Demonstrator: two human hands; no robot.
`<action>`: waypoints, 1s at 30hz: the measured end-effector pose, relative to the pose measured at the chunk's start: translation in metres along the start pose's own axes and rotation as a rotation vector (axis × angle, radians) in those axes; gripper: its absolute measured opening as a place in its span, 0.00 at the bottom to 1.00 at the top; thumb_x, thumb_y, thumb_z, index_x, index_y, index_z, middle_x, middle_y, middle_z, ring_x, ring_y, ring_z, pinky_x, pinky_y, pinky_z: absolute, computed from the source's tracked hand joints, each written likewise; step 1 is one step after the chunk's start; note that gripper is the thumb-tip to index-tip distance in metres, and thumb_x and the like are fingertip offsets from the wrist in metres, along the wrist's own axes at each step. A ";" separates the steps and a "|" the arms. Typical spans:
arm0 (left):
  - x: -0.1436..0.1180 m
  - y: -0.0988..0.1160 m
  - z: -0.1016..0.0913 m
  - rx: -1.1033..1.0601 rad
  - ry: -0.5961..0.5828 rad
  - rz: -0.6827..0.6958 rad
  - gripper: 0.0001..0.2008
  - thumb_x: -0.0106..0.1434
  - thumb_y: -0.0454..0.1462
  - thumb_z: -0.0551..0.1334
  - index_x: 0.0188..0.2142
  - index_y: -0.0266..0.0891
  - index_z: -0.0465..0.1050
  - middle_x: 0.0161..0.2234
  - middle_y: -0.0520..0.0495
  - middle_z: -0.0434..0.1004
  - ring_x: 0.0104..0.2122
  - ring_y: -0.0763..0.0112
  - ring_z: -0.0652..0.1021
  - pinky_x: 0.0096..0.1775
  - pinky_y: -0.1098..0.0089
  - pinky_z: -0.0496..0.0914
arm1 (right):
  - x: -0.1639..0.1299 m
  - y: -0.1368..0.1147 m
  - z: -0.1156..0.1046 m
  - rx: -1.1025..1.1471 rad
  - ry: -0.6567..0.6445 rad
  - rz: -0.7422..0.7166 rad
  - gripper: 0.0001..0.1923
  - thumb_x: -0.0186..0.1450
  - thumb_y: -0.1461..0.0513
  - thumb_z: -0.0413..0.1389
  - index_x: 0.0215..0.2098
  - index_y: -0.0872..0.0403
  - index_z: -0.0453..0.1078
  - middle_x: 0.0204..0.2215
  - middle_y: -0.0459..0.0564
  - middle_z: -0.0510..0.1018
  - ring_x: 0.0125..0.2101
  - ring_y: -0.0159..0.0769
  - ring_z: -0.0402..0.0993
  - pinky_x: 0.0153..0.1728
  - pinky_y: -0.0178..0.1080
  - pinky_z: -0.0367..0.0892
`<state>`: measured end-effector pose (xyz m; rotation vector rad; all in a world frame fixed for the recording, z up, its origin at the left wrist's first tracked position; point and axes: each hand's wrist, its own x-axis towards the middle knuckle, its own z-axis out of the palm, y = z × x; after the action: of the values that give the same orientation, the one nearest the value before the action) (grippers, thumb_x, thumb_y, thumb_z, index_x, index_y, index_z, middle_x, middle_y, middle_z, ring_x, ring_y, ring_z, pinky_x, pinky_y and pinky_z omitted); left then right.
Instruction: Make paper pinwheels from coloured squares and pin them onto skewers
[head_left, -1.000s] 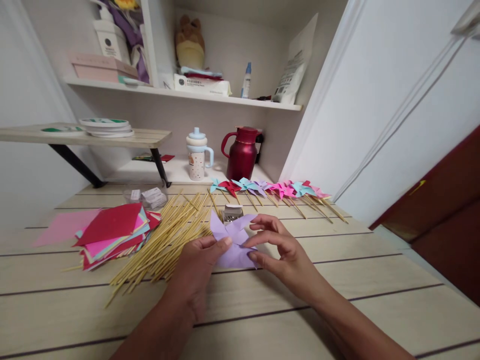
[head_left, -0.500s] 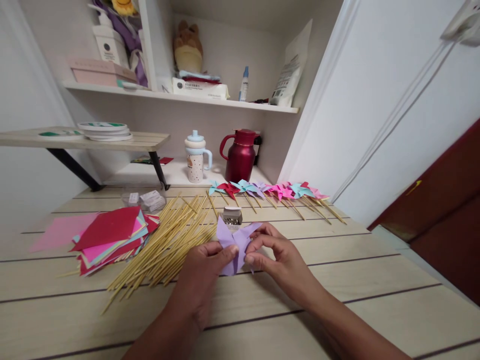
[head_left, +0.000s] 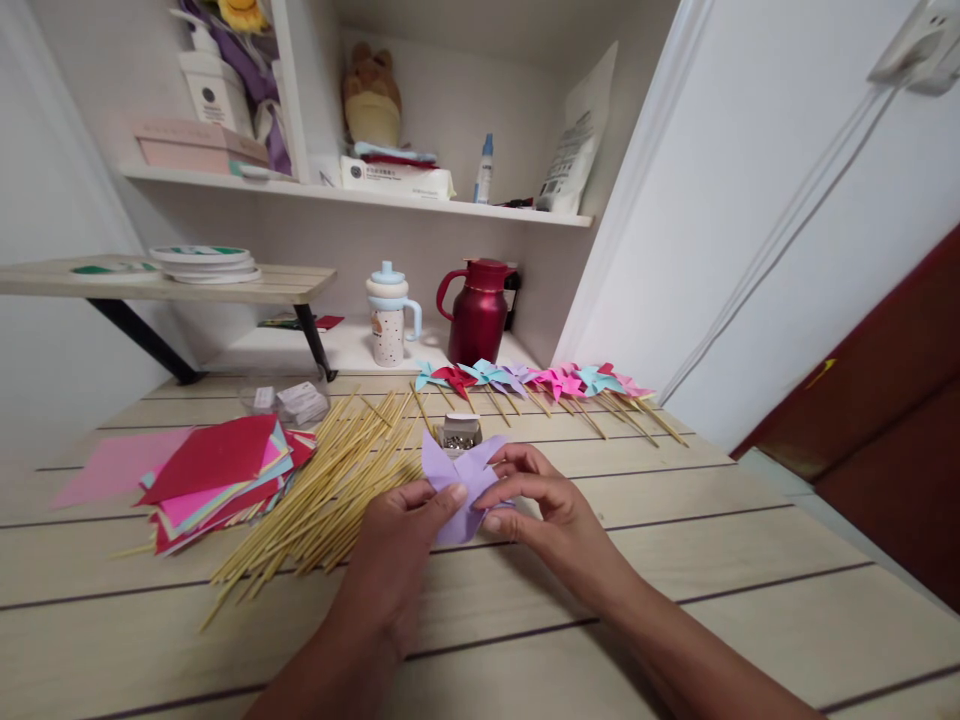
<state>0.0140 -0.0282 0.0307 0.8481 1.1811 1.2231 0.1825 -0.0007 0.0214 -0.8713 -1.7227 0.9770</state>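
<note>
A purple paper pinwheel is held up between my two hands above the table. My left hand pinches it, the thumb pressed on its middle and the fingers behind. My right hand closes its thumb and fingers around the right-hand blade. Just beyond the pinwheel stands a small open box with shiny metal pins in it, its front partly covered by the paper. Left of my hands lies a loose heap of thin wooden sticks.
Stacked coloured paper squares lie at the left. Finished pinwheels on sticks line the back of the table. Behind them stand a red jug and a speckled cup. A raised wooden shelf juts out at the left.
The pinwheel has shifted slightly left and tilted in my hands. My right fingers have moved a little left, and its right-hand blade now points out beside them.
</note>
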 end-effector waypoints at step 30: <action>0.002 -0.014 0.005 0.028 -0.012 0.006 0.12 0.50 0.45 0.69 0.25 0.36 0.79 0.24 0.49 0.78 0.28 0.67 0.73 0.34 0.68 0.64 | 0.000 -0.004 0.005 -0.099 0.067 0.030 0.08 0.57 0.65 0.63 0.20 0.54 0.72 0.37 0.48 0.68 0.43 0.38 0.67 0.48 0.41 0.60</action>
<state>0.0217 -0.0286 0.0185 0.8796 1.1890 1.2075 0.1774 -0.0035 0.0240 -0.9853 -1.7174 0.8781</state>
